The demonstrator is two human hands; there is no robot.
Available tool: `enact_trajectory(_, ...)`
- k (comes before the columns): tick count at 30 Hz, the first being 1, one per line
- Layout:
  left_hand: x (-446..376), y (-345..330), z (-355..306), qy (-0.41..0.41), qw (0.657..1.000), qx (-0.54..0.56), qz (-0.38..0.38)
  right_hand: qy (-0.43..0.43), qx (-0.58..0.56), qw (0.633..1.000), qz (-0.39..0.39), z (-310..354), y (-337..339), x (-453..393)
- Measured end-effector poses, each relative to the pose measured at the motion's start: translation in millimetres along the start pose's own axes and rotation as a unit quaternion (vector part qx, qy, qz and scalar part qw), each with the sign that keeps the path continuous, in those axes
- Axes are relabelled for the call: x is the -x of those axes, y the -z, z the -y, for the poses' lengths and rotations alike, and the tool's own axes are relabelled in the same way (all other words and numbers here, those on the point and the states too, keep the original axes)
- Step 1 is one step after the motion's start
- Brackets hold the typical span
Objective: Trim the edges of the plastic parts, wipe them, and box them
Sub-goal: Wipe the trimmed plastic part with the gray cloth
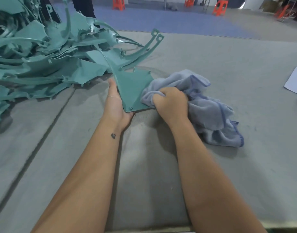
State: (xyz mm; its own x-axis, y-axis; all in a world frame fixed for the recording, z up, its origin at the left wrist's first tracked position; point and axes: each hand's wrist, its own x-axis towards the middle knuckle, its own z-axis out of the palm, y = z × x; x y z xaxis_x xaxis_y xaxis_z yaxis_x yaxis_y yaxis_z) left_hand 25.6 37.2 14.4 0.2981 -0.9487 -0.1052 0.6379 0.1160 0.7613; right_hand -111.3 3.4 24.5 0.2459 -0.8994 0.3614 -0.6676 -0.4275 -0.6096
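Part: the teal plastic part [132,88] lies tilted at the worktop's [228,68] middle, its long curved arms reaching back toward the pile [35,56].
Left hand: my left hand [115,101] cups its near-left edge, fingers hidden underneath.
Right hand: my right hand [169,102] is fisted round the blue cloth [211,111], pressed to the part's right edge.
Handling: I judge it light, stiff, thin-armed; hold the broad panel, not the arms.

Parts [43,52]: teal. Cloth [208,106]: pale blue, darker blue hem. Desk [211,64]: grey. Stools [220,7]: orange. Paper [295,79]: white.
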Motion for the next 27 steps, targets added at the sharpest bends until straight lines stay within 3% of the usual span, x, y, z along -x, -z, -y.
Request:
enact_trajectory(4, 1.7, -2.0, 0.7, 0.007, 1.000, -0.023, -0.008, 0.038, 0.076, 0.996, 0.000, 5.8, -1.6, 1.4)
enact_trajectory(8, 2.2, -2.3, 0.8, 0.007, 0.999, -0.029, -0.040, 0.087, -0.034, 0.995, 0.037, 25.3, -12.4, 3.1)
enact_trajectory(12, 1.7, -6.3, 7.6, -0.024, 0.997, -0.067, -0.019, 0.105, -0.084, 0.991, 0.012, 39.4, -15.3, -9.4)
enact_trajectory(17, 1.1, -10.5, 14.3, -0.049, 0.997, -0.053, -0.001, 0.084, -0.052, 0.995, 0.014, 56.2, -20.8, -17.9)
enact_trajectory(22, 0.6, -4.6, 6.9, -0.016, 0.992, -0.117, -0.041, 0.070, -0.098, 0.991, 0.062, 40.4, -19.2, -0.9)
enact_trajectory(27, 1.6, -6.2, 2.3, -0.024, 0.993, -0.096, -0.057, 0.064, -0.062, 0.995, 0.041, 25.3, -15.6, 4.0)
